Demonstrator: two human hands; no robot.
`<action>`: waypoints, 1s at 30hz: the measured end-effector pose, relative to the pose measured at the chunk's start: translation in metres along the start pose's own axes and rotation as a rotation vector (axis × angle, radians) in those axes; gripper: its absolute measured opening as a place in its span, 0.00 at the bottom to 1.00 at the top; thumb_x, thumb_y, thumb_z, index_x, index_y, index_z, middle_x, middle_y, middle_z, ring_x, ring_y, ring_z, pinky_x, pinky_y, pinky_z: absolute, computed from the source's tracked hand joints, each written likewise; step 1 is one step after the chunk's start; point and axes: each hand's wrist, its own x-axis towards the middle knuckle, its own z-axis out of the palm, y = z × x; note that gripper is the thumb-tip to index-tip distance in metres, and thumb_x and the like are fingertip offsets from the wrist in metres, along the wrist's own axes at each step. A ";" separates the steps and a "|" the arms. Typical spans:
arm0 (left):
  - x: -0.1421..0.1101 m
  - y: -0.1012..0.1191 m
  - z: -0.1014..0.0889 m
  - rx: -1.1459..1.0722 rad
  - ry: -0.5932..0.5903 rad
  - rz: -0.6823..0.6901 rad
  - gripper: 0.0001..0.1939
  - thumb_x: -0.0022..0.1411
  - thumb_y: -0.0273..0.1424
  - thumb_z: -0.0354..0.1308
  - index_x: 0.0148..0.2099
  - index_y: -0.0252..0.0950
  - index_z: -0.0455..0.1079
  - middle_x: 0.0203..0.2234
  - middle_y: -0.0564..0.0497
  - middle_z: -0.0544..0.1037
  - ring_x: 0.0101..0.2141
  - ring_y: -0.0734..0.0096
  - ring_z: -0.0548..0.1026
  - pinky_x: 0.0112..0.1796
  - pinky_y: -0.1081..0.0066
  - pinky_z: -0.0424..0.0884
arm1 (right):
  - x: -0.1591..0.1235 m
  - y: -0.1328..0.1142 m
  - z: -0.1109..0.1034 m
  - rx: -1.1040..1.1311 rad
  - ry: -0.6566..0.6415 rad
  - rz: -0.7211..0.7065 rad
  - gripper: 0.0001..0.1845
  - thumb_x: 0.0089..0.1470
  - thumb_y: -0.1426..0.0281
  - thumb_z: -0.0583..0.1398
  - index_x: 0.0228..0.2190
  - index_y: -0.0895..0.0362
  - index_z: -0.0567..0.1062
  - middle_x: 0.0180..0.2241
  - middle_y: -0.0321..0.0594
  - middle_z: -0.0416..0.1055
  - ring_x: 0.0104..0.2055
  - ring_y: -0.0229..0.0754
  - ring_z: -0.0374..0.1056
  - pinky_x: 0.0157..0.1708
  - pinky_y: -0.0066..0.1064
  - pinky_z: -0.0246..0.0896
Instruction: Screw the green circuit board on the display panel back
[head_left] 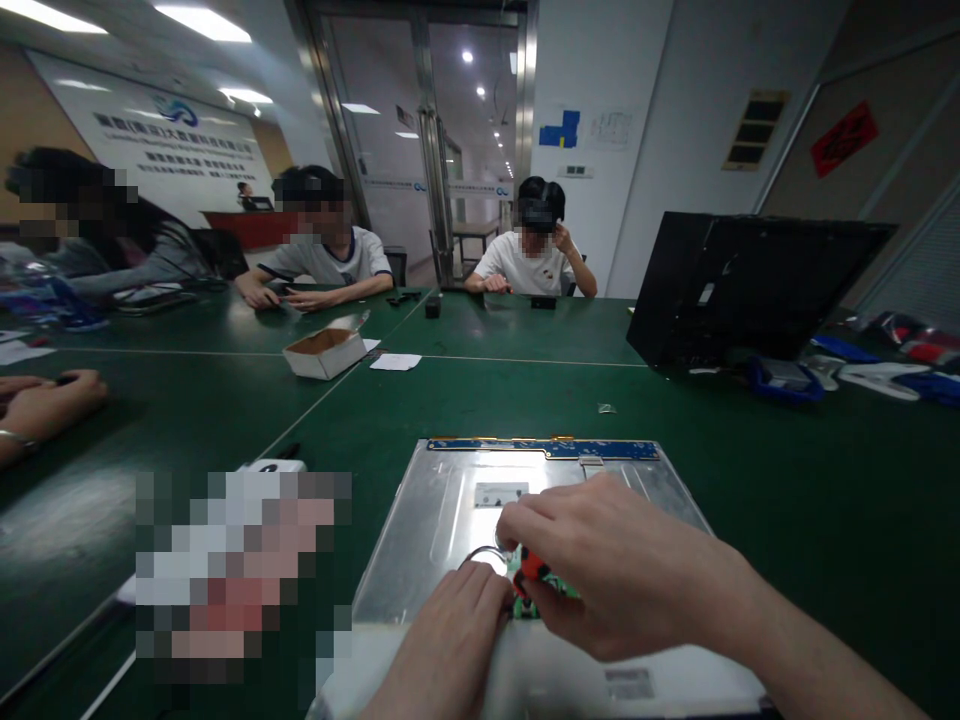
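Observation:
A flat display panel (405, 535) lies metal back up on the green table in front of me. A blue circuit strip (495, 449) runs along its far edge, and a green circuit board (559, 585) sits near its middle, partly hidden by my hands. My right hand (600, 570) is closed around a red-and-black screwdriver (532, 565) over this board; its tip is hidden. At the board's left edge my left hand (465, 610) rests with fingers pressed together, fingertips out of sight. A thin dark cable loops just above the left fingers.
A black monitor-like casing (750, 290) stands at the back right, beside blue and white tools. An open white box (324, 353) and paper (396, 361) lie at mid-table. A blurred-out phone-like item (247, 560) is at left. Several people sit around the table; another person's hand (60, 410) is at far left.

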 end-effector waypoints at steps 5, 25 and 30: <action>-0.001 -0.003 0.005 0.001 0.001 0.002 0.12 0.58 0.20 0.49 0.41 0.37 0.68 0.39 0.46 0.75 0.38 0.59 0.73 0.42 0.60 0.73 | 0.000 0.001 -0.001 -0.010 -0.033 -0.030 0.07 0.54 0.67 0.57 0.35 0.55 0.66 0.32 0.36 0.71 0.27 0.36 0.62 0.22 0.30 0.43; -0.002 -0.003 0.007 0.036 0.032 0.013 0.15 0.58 0.17 0.48 0.44 0.37 0.68 0.39 0.46 0.76 0.38 0.59 0.74 0.41 0.59 0.73 | 0.002 0.001 0.001 -0.059 -0.010 0.005 0.03 0.59 0.68 0.55 0.34 0.54 0.66 0.30 0.34 0.72 0.27 0.37 0.65 0.22 0.31 0.41; 0.000 0.000 0.002 0.022 -0.006 -0.004 0.14 0.58 0.17 0.49 0.43 0.37 0.68 0.40 0.47 0.76 0.39 0.59 0.74 0.42 0.59 0.73 | 0.001 0.000 -0.001 -0.037 -0.008 -0.034 0.06 0.53 0.71 0.56 0.35 0.55 0.64 0.32 0.35 0.72 0.27 0.37 0.63 0.21 0.30 0.44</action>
